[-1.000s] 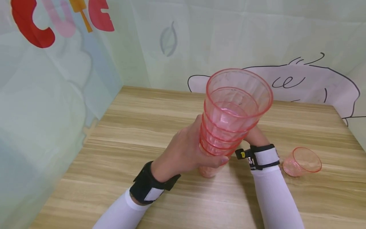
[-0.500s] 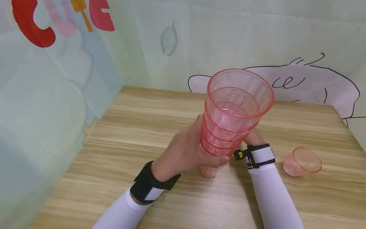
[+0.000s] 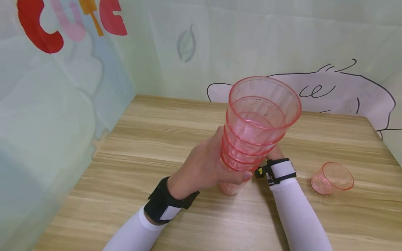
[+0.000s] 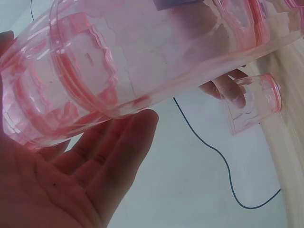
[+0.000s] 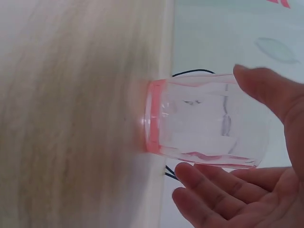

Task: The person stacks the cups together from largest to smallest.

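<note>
My left hand (image 3: 201, 167) grips a tilted stack of pink see-through plastic cups (image 3: 245, 150) above the table, thumb across the near side and the other fingers behind. The widest rim points up and away. Behind this stack my right hand (image 3: 275, 153) is mostly hidden in the head view. The right wrist view shows it holding a single pink cup (image 5: 194, 123), thumb on one side and fingers on the other. That cup stands upright, its thick base at the tabletop. The left wrist view also shows right fingers (image 4: 232, 90) against its wall.
To the right of my right forearm, another pink cup (image 3: 332, 178) stands alone on the wood-grain table (image 3: 141, 146). A printed cloth backdrop (image 3: 251, 42) with cartoon drawings rises along the table's back and left sides.
My right wrist has shifted slightly left, closer behind the stack. The left hand and its stack have hardly moved, and the lone cup at the right stays put.
</note>
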The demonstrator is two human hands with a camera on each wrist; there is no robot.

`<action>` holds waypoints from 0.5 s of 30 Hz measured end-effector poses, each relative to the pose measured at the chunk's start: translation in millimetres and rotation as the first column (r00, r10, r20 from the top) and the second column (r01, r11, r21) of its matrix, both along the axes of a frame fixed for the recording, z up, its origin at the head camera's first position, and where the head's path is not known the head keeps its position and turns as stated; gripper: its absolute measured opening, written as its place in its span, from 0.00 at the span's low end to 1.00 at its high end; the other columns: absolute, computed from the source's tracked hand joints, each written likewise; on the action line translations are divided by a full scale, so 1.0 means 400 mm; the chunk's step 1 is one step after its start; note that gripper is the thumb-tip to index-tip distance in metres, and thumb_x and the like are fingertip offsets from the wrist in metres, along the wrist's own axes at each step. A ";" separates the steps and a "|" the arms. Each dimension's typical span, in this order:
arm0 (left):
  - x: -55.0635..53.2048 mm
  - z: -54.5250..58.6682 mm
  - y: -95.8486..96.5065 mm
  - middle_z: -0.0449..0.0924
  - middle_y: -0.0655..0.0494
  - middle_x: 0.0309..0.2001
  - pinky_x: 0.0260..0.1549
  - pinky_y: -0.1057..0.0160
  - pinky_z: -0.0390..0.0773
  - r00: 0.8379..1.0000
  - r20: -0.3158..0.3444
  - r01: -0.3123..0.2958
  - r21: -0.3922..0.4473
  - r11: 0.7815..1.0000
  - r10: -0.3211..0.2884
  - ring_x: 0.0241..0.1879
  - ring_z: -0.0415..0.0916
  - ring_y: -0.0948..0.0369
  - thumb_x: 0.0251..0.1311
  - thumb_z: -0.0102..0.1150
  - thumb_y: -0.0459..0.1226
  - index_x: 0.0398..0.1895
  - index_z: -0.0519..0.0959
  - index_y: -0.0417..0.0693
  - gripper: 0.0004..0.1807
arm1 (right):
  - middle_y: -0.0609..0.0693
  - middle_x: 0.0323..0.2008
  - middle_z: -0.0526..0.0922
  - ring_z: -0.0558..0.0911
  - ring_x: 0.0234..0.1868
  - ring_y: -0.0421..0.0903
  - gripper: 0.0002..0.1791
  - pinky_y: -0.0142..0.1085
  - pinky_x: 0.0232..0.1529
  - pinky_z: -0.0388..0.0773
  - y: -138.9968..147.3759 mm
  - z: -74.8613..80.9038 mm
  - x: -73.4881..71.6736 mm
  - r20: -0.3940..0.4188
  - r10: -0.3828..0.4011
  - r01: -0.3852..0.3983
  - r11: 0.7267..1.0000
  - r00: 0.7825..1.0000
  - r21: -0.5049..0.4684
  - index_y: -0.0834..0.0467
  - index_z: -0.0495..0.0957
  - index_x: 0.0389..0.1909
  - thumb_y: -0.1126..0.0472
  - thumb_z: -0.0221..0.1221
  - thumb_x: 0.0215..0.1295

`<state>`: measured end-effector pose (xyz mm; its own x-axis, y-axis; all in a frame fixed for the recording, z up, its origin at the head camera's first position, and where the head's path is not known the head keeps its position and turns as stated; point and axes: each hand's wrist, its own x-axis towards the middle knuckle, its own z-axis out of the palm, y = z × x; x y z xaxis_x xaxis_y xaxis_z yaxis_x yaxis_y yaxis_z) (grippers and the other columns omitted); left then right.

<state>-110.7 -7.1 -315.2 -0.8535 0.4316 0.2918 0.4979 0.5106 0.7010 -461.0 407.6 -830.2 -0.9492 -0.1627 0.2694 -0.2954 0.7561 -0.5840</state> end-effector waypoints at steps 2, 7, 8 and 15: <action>0.000 0.000 0.000 0.73 0.70 0.47 0.38 0.60 0.78 1.000 -0.002 -0.001 -0.003 1.000 0.001 0.40 0.75 0.68 0.41 0.76 0.57 0.62 0.63 0.57 0.45 | 0.62 0.48 0.77 0.75 0.48 0.60 0.13 0.56 0.54 0.70 -0.009 0.002 0.006 -0.068 0.008 -0.007 1.000 0.998 0.015 0.63 0.77 0.49 0.65 0.52 0.66; 0.000 -0.002 0.000 0.74 0.69 0.47 0.38 0.60 0.79 1.000 -0.011 -0.011 -0.008 1.000 0.011 0.39 0.75 0.67 0.40 0.76 0.58 0.61 0.64 0.56 0.46 | 0.62 0.46 0.79 0.76 0.45 0.60 0.11 0.58 0.50 0.71 -0.019 0.029 0.028 -0.039 -0.008 0.010 0.999 0.999 0.051 0.62 0.79 0.45 0.65 0.56 0.62; 0.000 -0.003 0.000 0.74 0.69 0.47 0.38 0.60 0.79 1.000 -0.008 -0.012 -0.006 1.000 0.012 0.39 0.75 0.67 0.40 0.76 0.58 0.61 0.64 0.56 0.46 | 0.62 0.47 0.79 0.76 0.46 0.60 0.12 0.58 0.51 0.71 -0.020 0.041 0.034 -0.019 -0.014 0.015 0.999 1.000 0.041 0.62 0.79 0.46 0.63 0.55 0.63; -0.001 -0.002 0.001 0.73 0.69 0.46 0.37 0.60 0.79 1.000 0.007 0.001 0.008 1.000 -0.001 0.38 0.75 0.68 0.41 0.77 0.56 0.61 0.62 0.57 0.46 | 0.57 0.49 0.76 0.73 0.50 0.56 0.17 0.52 0.56 0.67 -0.053 0.210 0.086 -0.001 -0.076 0.075 0.992 0.997 -0.102 0.59 0.75 0.52 0.53 0.52 0.71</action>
<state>-111.0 -6.6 -315.9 -0.8551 0.4300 0.2897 0.4937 0.5044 0.7084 -426.8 386.4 -746.2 -0.9563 -0.0623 0.2855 -0.2428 0.7131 -0.6577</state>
